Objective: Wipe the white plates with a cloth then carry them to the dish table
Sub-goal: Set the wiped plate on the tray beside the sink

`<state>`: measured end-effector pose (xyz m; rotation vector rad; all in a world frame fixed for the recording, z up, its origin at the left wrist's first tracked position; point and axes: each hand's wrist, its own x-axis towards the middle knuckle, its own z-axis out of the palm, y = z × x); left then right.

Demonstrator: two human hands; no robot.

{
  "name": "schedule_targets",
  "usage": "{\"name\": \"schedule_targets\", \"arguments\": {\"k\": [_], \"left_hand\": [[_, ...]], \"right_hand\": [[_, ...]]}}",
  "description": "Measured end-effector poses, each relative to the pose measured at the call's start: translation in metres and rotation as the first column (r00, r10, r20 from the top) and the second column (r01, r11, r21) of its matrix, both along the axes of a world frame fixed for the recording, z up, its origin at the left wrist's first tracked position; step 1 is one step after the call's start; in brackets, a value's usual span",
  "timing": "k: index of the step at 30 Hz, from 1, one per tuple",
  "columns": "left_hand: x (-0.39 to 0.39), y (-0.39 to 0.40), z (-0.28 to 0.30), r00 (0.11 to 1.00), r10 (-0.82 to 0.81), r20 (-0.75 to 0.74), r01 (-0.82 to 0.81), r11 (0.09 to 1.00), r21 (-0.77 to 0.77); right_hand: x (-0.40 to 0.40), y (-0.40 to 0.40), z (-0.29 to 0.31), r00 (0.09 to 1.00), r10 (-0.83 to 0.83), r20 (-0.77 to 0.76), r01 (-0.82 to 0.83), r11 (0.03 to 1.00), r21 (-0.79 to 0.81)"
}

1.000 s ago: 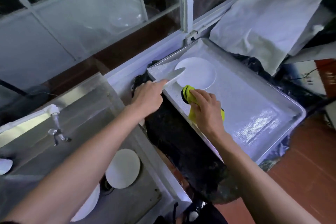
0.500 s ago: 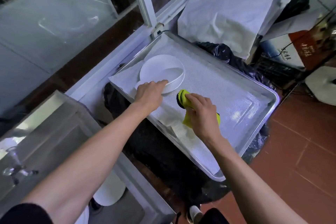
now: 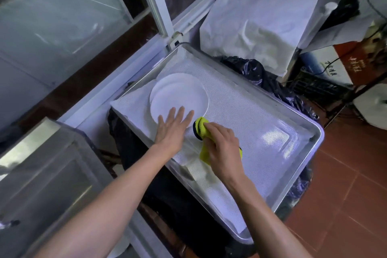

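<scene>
While your left hand [image 3: 172, 130] lies flat with its fingers spread, their tips reach over the near rim of the white plates [image 3: 179, 97], which sit stacked in the metal tray [image 3: 301, 165]. The stack looks like two plates, one slightly offset on the other, resting on the white mesh liner [image 3: 240, 98] in the tray's far left part. Your right hand [image 3: 223, 146] is curled tight around a yellow cloth [image 3: 201, 126], bunched into a wad, and it hovers or rests on the liner just to the right of your left hand, near the plates' edge; you cannot tell whether the cloth touches the plate. The tray rests on something draped in black plastic [image 3: 257, 73]. Left of the tray stands a steel sink counter [image 3: 48, 165], and beyond the tray hangs crumpled white sheeting [image 3: 261, 10]. Red floor tiles [image 3: 345, 195] show to the tray's right.
</scene>
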<state>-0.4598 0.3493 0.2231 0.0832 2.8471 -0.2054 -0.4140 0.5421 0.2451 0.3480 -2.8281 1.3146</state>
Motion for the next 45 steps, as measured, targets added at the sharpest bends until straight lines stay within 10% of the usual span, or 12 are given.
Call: {"name": "schedule_targets", "arguments": {"k": [22, 45], "left_hand": [[-0.024, -0.016, -0.005, 1.0, 0.018, 0.012, -0.019, 0.995, 0.103], [0.258, -0.152, 0.042, 0.846, 0.485, -0.22, -0.321, 0.794, 0.516]], "right_hand": [[0.01, 0.019, -0.016, 0.999, -0.031, 0.018, 0.03, 0.999, 0.027], [0.102, -0.173, 0.058, 0.857, 0.496, -0.139, -0.473, 0.864, 0.171]]}}
